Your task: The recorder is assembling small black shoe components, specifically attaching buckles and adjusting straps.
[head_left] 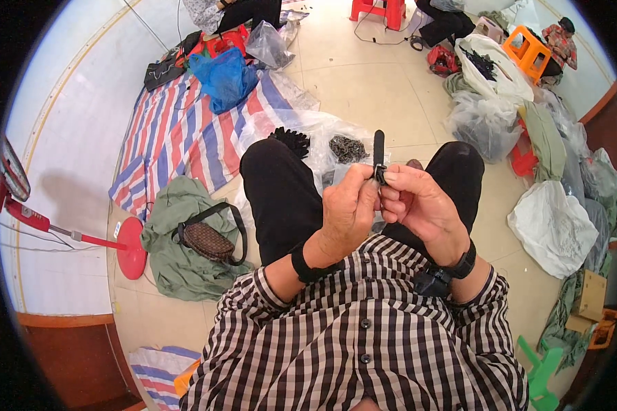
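Both hands meet just above the lap: the left hand (349,209) and the right hand (418,202) are each pinched shut on a narrow black strap (378,154), which stands upright from the fingertips toward 12 o'clock. Just beyond the knees, at 12 o'clock, a clear plastic bag (336,137) lies open on the floor with a heap of small dark pieces (348,148) inside, and a bunch of black strips (291,140) rests on its left edge. At 2 o'clock more bags (483,120) of clear and white plastic crowd the right side, one white bag (490,65) carrying black strips; a white sack (552,226) sits at 3 o'clock. A blue bag (223,79) lies on a striped mat (178,137) at 11 o'clock. At 9 o'clock a green cloth (178,253) carries a brown pouch (209,240), beside a red fan stand (130,250). Bare tiled floor (363,89) stays open straight ahead, between the mat and the bags.
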The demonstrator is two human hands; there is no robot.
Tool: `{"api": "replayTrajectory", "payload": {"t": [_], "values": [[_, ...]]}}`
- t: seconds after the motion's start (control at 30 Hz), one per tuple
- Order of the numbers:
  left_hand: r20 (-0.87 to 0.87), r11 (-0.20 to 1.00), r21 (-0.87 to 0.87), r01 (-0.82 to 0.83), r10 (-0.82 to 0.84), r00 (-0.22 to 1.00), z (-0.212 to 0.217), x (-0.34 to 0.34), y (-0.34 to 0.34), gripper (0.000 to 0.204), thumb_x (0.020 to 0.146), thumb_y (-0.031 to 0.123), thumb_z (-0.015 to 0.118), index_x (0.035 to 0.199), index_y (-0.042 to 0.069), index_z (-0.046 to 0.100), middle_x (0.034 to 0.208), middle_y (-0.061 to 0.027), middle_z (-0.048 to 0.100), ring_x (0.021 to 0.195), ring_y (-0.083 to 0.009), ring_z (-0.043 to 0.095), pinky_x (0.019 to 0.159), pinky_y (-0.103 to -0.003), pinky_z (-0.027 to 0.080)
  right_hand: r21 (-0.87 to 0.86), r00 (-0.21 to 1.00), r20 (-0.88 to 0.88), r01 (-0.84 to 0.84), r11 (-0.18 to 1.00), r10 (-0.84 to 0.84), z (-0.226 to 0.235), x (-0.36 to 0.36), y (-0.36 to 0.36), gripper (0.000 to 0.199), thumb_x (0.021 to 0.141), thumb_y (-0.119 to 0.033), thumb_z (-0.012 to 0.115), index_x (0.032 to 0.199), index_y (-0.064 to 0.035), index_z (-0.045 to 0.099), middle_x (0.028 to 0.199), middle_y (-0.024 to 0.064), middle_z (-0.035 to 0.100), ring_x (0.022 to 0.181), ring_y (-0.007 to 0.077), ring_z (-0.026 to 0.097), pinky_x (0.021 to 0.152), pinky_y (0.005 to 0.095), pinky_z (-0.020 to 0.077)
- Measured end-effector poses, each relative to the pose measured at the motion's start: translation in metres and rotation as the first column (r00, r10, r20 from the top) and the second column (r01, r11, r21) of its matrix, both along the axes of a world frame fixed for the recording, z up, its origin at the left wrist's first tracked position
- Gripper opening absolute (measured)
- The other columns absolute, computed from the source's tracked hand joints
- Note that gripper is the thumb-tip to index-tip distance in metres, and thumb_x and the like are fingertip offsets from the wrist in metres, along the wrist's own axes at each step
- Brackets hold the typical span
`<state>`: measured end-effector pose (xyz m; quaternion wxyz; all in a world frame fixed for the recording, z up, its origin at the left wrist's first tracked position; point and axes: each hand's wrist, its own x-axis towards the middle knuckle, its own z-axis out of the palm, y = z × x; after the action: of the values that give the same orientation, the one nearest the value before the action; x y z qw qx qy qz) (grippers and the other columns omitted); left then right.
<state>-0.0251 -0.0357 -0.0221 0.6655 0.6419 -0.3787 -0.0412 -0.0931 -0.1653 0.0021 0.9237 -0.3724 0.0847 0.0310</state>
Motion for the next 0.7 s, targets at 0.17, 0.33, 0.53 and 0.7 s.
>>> {"api": "replayTrajectory", "payload": {"t": [0.17, 0.33, 0.53, 0.7], "values": [[0.118, 1.000, -0.001, -0.012, 0.012, 0.993, -0.001, -0.005, 0.002, 0.010, 0.091, 0.004, 0.045, 0.092, -0.002, 0.053, 0.063, -0.0054, 0.058, 0.052, -0.0070, 0.054, 0.046, -0.021, 0.044, -0.001, 0.997, -0.026, 0.066, 0.998, -0.066, -0.002, 0.000, 0.001, 0.013, 0.085, -0.015, 0.058, 0.084, -0.0035, 0.054, 0.065, -0.0001, 0.048, 0.052, 0.0103, 0.046, 0.052, 0.0261, 0.0430], [0.214, 0.996, -0.083, 0.026, -0.008, 0.977, -0.004, -0.005, 0.000, 0.008, 0.090, 0.003, 0.046, 0.091, -0.002, 0.052, 0.062, -0.0056, 0.058, 0.049, -0.0081, 0.054, 0.045, -0.021, 0.043, -0.270, 0.953, 0.141, 0.297, 0.916, -0.267, 0.003, -0.005, 0.013, 0.011, 0.086, -0.012, 0.058, 0.088, -0.0024, 0.055, 0.066, -0.0002, 0.051, 0.055, 0.0083, 0.048, 0.054, 0.0221, 0.0425], [0.178, 0.999, -0.017, 0.051, -0.048, 0.983, 0.002, -0.007, 0.010, 0.009, 0.090, 0.005, 0.047, 0.092, -0.002, 0.052, 0.057, -0.0044, 0.056, 0.046, -0.0073, 0.052, 0.044, -0.020, 0.041, -0.466, 0.919, 0.299, 0.375, 0.802, -0.257, -0.003, -0.010, 0.012, 0.019, 0.089, -0.014, 0.056, 0.100, 0.0005, 0.057, 0.071, -0.0004, 0.054, 0.062, 0.0061, 0.050, 0.057, 0.0187, 0.0410], [0.124, 0.997, 0.010, 0.077, -0.078, 0.989, 0.003, -0.006, 0.013, 0.009, 0.090, 0.006, 0.048, 0.092, -0.001, 0.052, 0.055, -0.0037, 0.055, 0.045, -0.0072, 0.051, 0.043, -0.020, 0.040, -0.515, 0.944, 0.307, 0.270, 0.814, -0.119, -0.003, -0.012, 0.004, 0.021, 0.088, -0.014, 0.056, 0.103, 0.0014, 0.058, 0.074, -0.0008, 0.054, 0.064, 0.0059, 0.050, 0.060, 0.0192, 0.0419]]}}
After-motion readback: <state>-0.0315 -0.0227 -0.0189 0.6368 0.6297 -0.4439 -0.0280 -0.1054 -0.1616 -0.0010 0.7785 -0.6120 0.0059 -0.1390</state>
